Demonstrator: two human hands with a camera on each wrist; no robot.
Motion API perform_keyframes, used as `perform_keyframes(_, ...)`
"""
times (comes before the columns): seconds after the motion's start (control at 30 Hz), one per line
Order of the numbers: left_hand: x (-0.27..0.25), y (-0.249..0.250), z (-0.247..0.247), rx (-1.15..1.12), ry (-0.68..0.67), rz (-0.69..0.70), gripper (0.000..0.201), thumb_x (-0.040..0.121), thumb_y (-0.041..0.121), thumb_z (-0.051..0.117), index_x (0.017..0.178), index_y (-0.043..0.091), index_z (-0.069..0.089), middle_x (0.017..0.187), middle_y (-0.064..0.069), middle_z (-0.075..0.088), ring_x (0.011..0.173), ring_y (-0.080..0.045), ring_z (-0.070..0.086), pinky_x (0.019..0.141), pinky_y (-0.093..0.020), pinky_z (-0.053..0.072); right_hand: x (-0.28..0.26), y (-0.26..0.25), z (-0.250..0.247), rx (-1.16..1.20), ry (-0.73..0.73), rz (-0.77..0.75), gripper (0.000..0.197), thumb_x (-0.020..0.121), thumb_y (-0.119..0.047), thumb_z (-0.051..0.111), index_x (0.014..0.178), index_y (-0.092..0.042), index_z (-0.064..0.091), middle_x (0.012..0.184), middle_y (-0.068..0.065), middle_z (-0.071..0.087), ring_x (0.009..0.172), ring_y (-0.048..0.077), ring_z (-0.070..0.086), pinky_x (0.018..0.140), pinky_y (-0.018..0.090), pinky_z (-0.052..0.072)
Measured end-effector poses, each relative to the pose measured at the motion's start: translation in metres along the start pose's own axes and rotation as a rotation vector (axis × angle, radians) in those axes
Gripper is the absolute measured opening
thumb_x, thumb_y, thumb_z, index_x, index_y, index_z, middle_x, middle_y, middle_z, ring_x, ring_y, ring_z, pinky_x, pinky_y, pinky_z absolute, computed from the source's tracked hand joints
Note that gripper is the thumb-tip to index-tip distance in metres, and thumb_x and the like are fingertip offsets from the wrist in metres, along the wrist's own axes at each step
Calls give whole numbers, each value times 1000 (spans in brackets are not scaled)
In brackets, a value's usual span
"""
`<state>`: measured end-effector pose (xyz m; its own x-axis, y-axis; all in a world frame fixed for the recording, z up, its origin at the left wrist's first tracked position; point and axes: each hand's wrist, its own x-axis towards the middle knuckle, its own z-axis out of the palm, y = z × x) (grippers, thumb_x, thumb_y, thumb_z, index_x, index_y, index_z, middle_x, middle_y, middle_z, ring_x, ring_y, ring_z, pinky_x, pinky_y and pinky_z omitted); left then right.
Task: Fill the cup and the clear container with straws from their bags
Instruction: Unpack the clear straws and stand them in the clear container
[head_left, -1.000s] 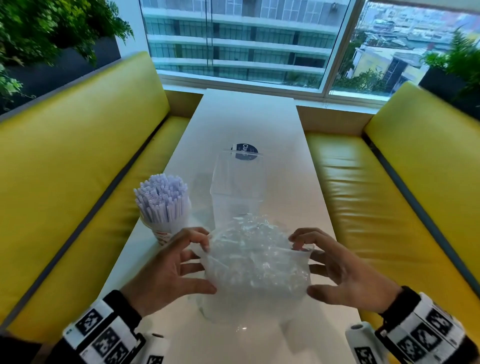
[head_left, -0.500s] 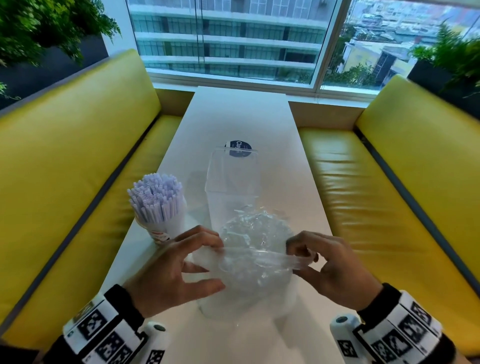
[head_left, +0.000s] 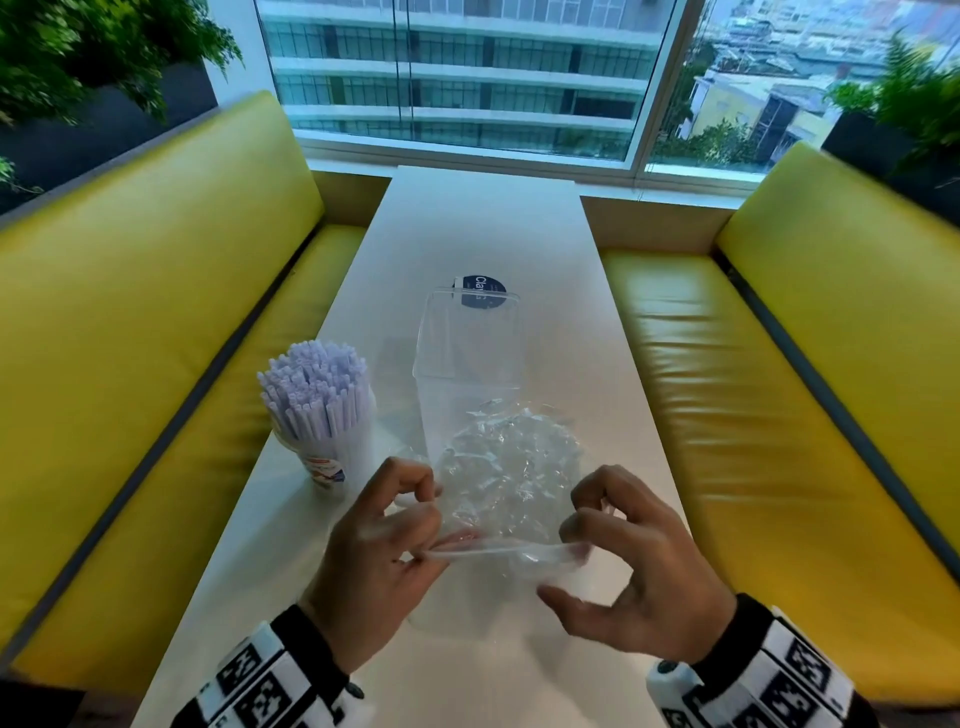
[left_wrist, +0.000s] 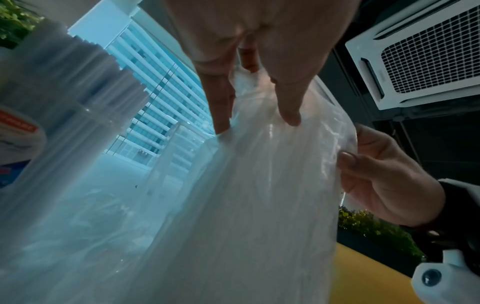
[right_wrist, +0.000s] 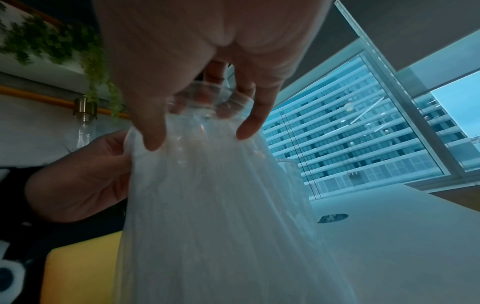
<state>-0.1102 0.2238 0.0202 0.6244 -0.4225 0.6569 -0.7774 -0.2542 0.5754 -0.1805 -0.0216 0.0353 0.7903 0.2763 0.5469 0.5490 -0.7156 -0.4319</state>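
Note:
A clear plastic bag of straws (head_left: 506, 499) stands upright on the white table (head_left: 483, 228) in front of me. My left hand (head_left: 415, 525) pinches the bag's near rim on the left, and my right hand (head_left: 597, 535) pinches it on the right. The rim is stretched flat between them. In the left wrist view the left hand (left_wrist: 257, 121) grips the bag (left_wrist: 246, 205); in the right wrist view the right hand (right_wrist: 200, 133) grips the bag (right_wrist: 213, 205). The cup (head_left: 332, 457) at left is packed with white straws (head_left: 311, 384). The clear container (head_left: 467, 353) stands just behind the bag.
A round dark label (head_left: 483, 293) lies on the table behind the container. Yellow benches (head_left: 130, 322) run along both sides of the table, the right bench (head_left: 779, 364) close by. A window (head_left: 467, 78) closes off the far end.
Both hands drew the bag's open mouth toward me and pulled its near rim taut and flat. The fingers went from spread around the bag to pinching the edge.

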Motion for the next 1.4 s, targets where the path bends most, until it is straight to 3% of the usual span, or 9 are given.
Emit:
perform_keyframes(0.27,-14,-8,2,69,-17,-2,55,56,9,93,71,22,42,101,2,43,110,14,52,92,-7,43,-15,-1,14,-79,64,-153,28,82,-11,74,76,-19,48,92,-3,48,84,27,51,71,29,44)
perform_keyframes(0.4,-14,-7,5,65,-32,3,51,60,13,93,72,22,44,101,-1,45,111,4,57,87,-9,44,-18,-4,20,-126,85,-161,16,87,-6,69,72,-10,66,92,-2,43,82,26,47,68,34,43)
perform_keyframes(0.6,-12,6,2,96,-104,-70,54,60,49,84,78,24,40,106,-3,44,107,-5,55,80,-17,47,-17,-4,26,-176,81,-187,31,75,5,75,85,-19,59,96,-2,49,83,24,47,67,36,44)
perform_keyframes(0.73,-8,10,5,128,-73,-102,59,61,59,82,73,25,35,102,-1,43,84,-20,59,70,-26,47,-14,-3,25,-99,46,-132,41,76,6,73,103,-23,61,97,-3,59,85,23,50,71,37,47)
perform_keyframes(0.83,-5,9,8,142,-18,-118,56,66,59,79,67,25,34,98,1,42,73,-25,61,61,-33,49,-16,-3,24,-89,34,-157,40,77,9,72,96,-26,67,97,-5,55,88,23,49,71,39,46)
perform_keyframes(0.93,-6,9,12,132,-6,-121,55,69,57,78,65,24,34,98,1,41,75,-25,63,61,-32,52,-16,-2,21,-80,-3,-175,27,82,-1,72,88,-27,74,102,-4,51,92,25,46,76,40,45)
perform_keyframes(1.07,-21,-2,10,92,-19,-116,51,59,40,86,77,26,40,103,7,35,108,8,47,84,-12,46,-19,-8,14,-2,15,-91,9,79,-31,78,87,-28,80,114,0,48,106,30,47,90,36,44)
perform_keyframes(1.2,-36,-9,11,37,19,-234,50,63,50,78,92,25,46,115,13,35,103,2,47,77,-30,54,-26,-6,11,143,124,129,13,91,-36,64,96,-29,74,123,0,41,119,29,49,90,33,48)
perform_keyframes(1.4,-42,-15,14,33,-66,-172,57,58,33,91,82,23,41,108,4,40,110,5,44,91,-5,35,-27,-4,6,404,179,286,16,80,-34,77,73,-19,79,136,15,43,127,32,53,86,36,57)
